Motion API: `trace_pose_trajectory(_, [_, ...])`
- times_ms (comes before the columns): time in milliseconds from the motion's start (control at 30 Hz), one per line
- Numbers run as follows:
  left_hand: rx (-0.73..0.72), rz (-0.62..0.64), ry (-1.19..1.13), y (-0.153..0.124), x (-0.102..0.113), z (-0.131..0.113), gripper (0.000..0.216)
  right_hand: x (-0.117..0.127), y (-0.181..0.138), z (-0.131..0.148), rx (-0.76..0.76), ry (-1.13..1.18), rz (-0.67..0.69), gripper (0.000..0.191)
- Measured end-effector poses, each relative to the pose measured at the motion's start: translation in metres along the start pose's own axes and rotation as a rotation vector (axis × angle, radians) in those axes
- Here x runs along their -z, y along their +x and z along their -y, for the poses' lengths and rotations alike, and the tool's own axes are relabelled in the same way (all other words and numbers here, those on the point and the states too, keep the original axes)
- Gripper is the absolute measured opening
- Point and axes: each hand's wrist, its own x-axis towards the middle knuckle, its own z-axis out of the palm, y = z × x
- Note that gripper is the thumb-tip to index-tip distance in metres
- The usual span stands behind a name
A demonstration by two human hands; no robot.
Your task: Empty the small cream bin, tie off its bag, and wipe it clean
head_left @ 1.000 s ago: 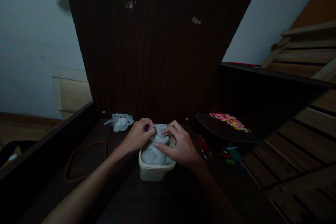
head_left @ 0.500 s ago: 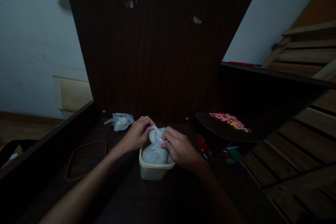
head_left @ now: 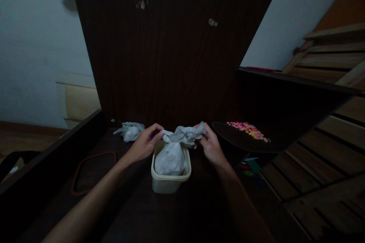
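A whitish plastic bag (head_left: 170,160), bulging with contents I cannot see, sits inside a cream plastic tub (head_left: 167,186). Its twisted top rises above the tub's far rim, stretched sideways between both hands. My left hand (head_left: 146,142) pinches one end of the bag's top at the left. On the right, my right hand (head_left: 209,144) grips the other, wider end of the bag's top. A small purple thing shows beside my left fingers, too hidden to name.
Another crumpled plastic bag (head_left: 130,131) lies behind my left hand. A brown rounded frame (head_left: 92,157), like a lid rim, rests at the left. Pink and yellow small pieces (head_left: 248,130) cover part of a corner shelf (head_left: 228,136). A dark upright panel (head_left: 168,64) stands behind.
My hands have moved apart, the right one rightward and slightly away. The bag's top, bunched between them before, is now drawn out sideways.
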Motion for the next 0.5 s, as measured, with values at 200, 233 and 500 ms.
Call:
trace_pose_trajectory(200, [0.091, -0.077, -0.073, 0.0, 0.001, 0.0, 0.028, 0.002, 0.014, -0.015, -0.059, 0.27, -0.256, 0.038])
trace_pose_trajectory(233, [0.107, -0.103, -0.105, 0.0, 0.0, 0.0, 0.029, 0.001, 0.015, -0.015, -0.086, 0.303, -0.246, 0.037])
trace_pose_trajectory(500, [0.179, -0.093, -0.4, 0.004, -0.01, -0.001, 0.022, 0.007, 0.007, 0.004, -0.123, 0.042, 0.114, 0.041])
